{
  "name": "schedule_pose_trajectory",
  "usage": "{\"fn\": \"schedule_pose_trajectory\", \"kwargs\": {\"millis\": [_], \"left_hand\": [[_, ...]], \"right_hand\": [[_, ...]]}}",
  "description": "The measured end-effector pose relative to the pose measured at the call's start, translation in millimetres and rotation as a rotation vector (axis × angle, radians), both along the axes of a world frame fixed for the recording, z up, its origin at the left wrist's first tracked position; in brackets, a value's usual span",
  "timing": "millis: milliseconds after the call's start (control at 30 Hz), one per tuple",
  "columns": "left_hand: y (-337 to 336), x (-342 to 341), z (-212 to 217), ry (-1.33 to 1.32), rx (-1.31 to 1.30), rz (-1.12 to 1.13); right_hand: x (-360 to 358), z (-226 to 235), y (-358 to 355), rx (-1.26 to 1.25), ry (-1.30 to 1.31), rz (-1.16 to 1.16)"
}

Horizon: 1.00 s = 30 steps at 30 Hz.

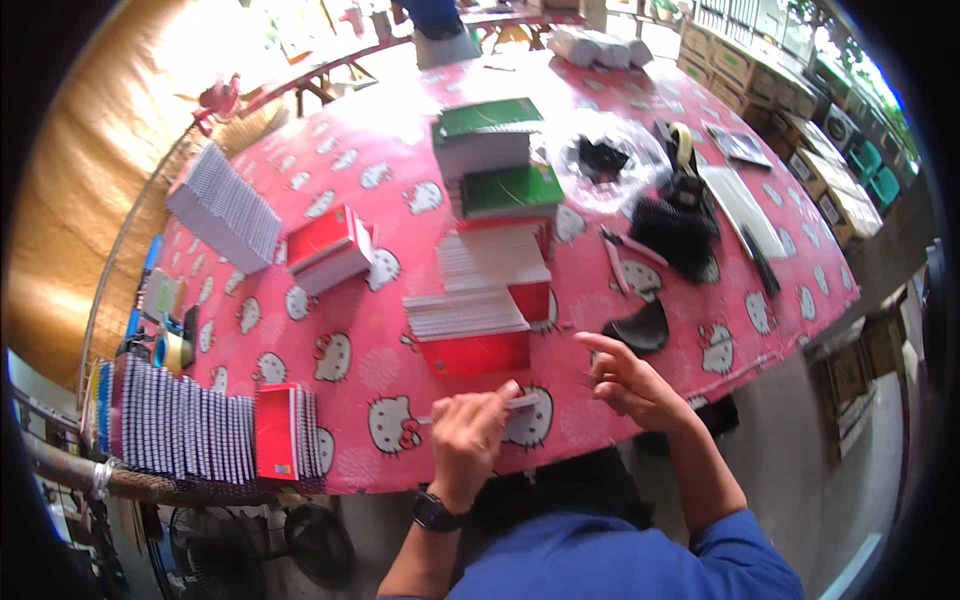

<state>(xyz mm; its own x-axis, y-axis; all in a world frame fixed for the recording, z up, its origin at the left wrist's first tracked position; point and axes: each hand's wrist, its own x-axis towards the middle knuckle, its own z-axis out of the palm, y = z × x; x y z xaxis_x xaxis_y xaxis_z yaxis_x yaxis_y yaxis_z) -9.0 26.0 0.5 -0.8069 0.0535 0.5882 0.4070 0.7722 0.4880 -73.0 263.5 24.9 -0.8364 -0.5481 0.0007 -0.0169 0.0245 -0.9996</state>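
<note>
Left hand [467, 436] around thin rod [520, 402]

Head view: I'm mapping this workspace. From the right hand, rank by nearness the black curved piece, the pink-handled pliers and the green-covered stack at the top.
1. black curved piece, just above the right hand.
2. pink-handled pliers, farther up the table.
3. green-covered stack, at the far side, up and left.
</note>
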Motion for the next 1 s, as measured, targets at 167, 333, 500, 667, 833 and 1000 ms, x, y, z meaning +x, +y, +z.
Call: {"fn": "schedule_pose_trajectory", "kwargs": {"millis": [167,333,500,667,833,1000], "left_hand": [[-2,1,0,-0.002,-0.038,-0.044],[-5,5,2,-0.028,-0.04,-0.073],[-6,6,4,-0.034,-0.033,-0.078],[0,4,4,-0.034,-0.022,-0.088],[0,8,1,-0.044,-0.021,-0.025],[14,6,2,-0.004,-0.044,-0.104]], "right_hand": [[1,-18,-7,0.155,0.465,0.064],[5,-17,-21,0.164,0.396,-0.047],[2,-14,-34,0.154,0.42,0.086],[-3,-8,-28,0.26,0.306,0.262],[-3,2,-36,0.304,0.153,0.282],[-4,-7,-27,0.362,0.416,0.272]]}}
